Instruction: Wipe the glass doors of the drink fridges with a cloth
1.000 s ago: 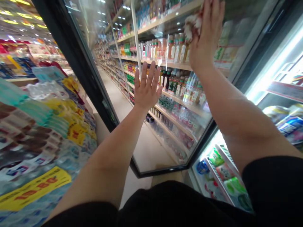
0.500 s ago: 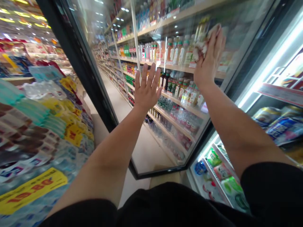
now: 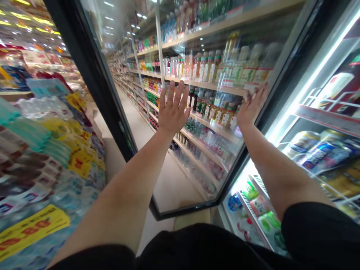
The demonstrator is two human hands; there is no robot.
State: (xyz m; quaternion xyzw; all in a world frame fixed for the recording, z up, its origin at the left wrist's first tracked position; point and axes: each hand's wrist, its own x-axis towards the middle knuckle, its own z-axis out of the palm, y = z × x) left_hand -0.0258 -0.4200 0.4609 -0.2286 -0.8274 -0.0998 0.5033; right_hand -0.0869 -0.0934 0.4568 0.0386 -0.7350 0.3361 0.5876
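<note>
A black-framed glass cooler door (image 3: 182, 195) stands swung out in front of me. My left hand (image 3: 173, 112) lies flat toward the glass with its fingers spread, holding nothing. Low at the door's right side, my right hand (image 3: 251, 107) presses a crumpled, pale cloth (image 3: 249, 93) against the pane. Only a small patch of the cloth shows past the fingers; the palm hides the rest. Rows of bottles on shelves show in the glass around both hands.
To the right is the lit cooler with cans (image 3: 323, 155) and drink packs on racks. Stacked wrapped goods with a yellow price sign (image 3: 33, 232) stand close on the left. A pale floor aisle (image 3: 128, 108) shows in the glass.
My right hand has moved down the glass with the cloth, from upper right to about mid-height. My left hand has stayed nearly in place. The view has shifted slightly.
</note>
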